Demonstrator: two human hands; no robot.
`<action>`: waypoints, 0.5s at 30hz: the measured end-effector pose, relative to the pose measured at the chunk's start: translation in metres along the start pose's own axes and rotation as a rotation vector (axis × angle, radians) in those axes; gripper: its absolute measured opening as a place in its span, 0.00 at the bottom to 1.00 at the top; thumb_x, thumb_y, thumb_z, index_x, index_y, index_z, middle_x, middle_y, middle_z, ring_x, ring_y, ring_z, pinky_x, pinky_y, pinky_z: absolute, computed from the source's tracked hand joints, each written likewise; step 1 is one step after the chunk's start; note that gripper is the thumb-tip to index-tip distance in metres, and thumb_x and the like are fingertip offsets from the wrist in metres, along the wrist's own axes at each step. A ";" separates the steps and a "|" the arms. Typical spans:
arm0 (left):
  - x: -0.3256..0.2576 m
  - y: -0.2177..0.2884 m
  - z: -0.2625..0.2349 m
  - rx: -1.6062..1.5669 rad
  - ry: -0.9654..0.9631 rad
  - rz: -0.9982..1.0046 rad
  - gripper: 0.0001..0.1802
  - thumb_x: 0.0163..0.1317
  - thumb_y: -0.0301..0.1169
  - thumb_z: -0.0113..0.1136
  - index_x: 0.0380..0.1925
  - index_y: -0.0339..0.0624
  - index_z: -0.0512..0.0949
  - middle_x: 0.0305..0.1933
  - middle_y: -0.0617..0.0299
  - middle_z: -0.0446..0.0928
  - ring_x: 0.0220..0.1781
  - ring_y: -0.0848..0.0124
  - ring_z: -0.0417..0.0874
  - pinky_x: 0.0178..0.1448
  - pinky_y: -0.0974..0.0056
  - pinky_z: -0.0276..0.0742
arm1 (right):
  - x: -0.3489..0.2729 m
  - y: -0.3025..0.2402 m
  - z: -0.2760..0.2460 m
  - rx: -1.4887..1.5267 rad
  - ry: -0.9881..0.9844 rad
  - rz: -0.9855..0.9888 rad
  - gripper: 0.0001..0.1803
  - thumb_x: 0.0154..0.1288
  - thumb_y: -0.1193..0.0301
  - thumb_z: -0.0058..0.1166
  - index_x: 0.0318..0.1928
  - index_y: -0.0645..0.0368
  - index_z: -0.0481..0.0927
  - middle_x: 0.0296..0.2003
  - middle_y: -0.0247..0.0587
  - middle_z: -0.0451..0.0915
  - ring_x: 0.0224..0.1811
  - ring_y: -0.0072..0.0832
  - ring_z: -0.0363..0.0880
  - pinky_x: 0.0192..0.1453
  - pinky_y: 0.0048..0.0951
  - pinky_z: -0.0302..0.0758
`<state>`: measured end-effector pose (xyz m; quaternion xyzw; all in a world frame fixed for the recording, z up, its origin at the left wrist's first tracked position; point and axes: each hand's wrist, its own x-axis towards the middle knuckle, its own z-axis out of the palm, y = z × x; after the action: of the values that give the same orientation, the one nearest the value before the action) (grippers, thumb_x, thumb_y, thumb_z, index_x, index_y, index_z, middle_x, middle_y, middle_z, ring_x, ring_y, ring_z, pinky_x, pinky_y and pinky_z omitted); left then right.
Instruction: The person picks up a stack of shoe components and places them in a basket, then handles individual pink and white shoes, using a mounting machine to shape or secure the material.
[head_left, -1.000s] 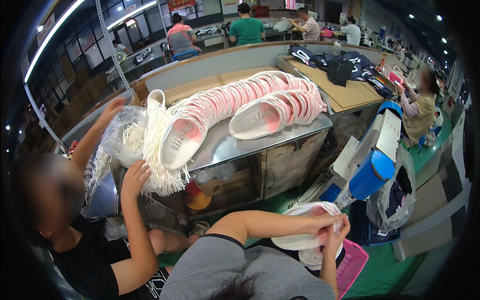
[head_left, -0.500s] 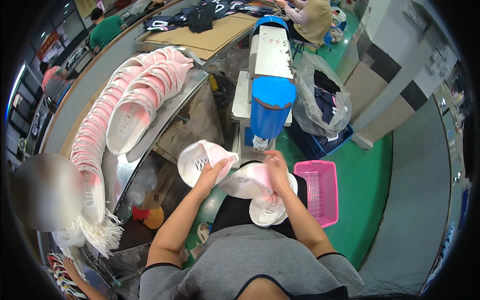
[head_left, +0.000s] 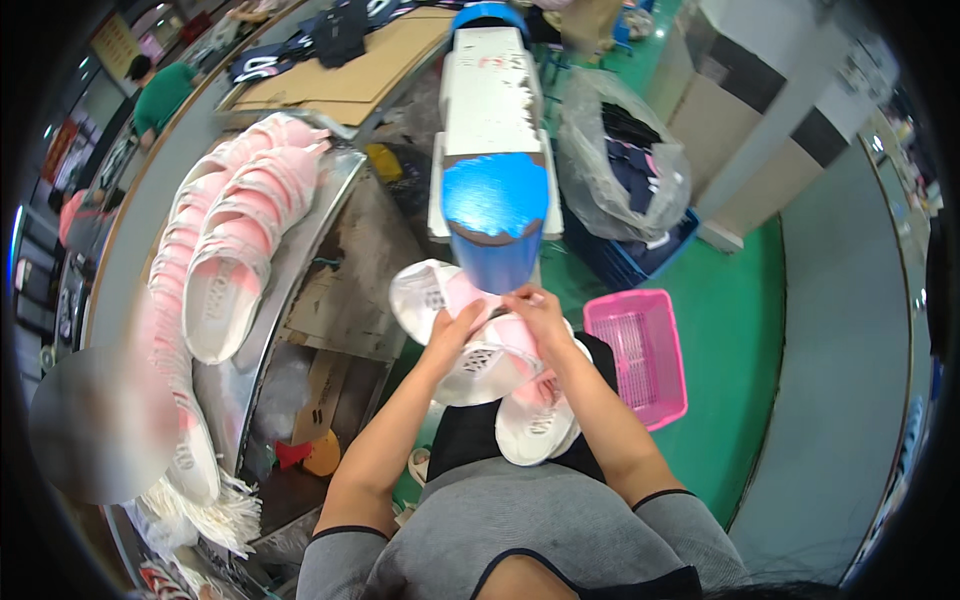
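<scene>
**Slip risk: shoes stacked on lap**

Currently, L hand [head_left: 452, 335] and R hand [head_left: 535, 312] both clamp fingers on white-and-pink mesh shoe [head_left: 470, 345], held above lap, just below blue machine nose [head_left: 495, 215]. Second white shoe [head_left: 535, 425] rests loose on lap edge; prob. slides off toward pink plastic basket [head_left: 640, 350] if knees shift.

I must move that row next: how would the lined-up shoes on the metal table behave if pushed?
The shoes lean on each other, so they would probably topple together. They look light and soft, likely sliding easily on the smooth metal table.
</scene>
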<state>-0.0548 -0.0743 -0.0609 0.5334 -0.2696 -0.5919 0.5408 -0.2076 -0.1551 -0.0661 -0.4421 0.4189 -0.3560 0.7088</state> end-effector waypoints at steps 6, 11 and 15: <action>0.050 -0.016 0.053 -0.017 0.055 -0.041 0.21 0.57 0.39 0.55 0.47 0.34 0.75 0.45 0.57 0.78 0.46 0.67 0.77 0.52 0.63 0.71 | 0.059 0.046 -0.097 -0.827 -0.280 -0.449 0.13 0.62 0.65 0.51 0.40 0.62 0.79 0.32 0.36 0.79 0.34 0.25 0.77 0.39 0.27 0.75; 0.091 -0.034 0.010 -0.806 0.289 0.078 0.19 0.56 0.36 0.53 0.42 0.32 0.77 0.42 0.53 0.78 0.44 0.65 0.77 0.51 0.65 0.72 | 0.038 0.011 -0.060 0.155 -0.363 0.188 0.18 0.66 0.59 0.47 0.45 0.62 0.75 0.41 0.44 0.79 0.44 0.33 0.78 0.49 0.35 0.75; -0.036 0.025 -0.006 -0.010 0.401 0.269 0.24 0.62 0.45 0.50 0.44 0.33 0.77 0.47 0.56 0.79 0.48 0.68 0.77 0.52 0.64 0.71 | 0.008 0.009 -0.093 0.438 -0.497 0.222 0.16 0.66 0.61 0.46 0.44 0.61 0.73 0.46 0.47 0.76 0.52 0.37 0.73 0.59 0.40 0.69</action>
<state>-0.0460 -0.0458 -0.0277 0.5970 -0.2225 -0.3980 0.6601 -0.2878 -0.1892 -0.1007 -0.3044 0.1927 -0.2398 0.9015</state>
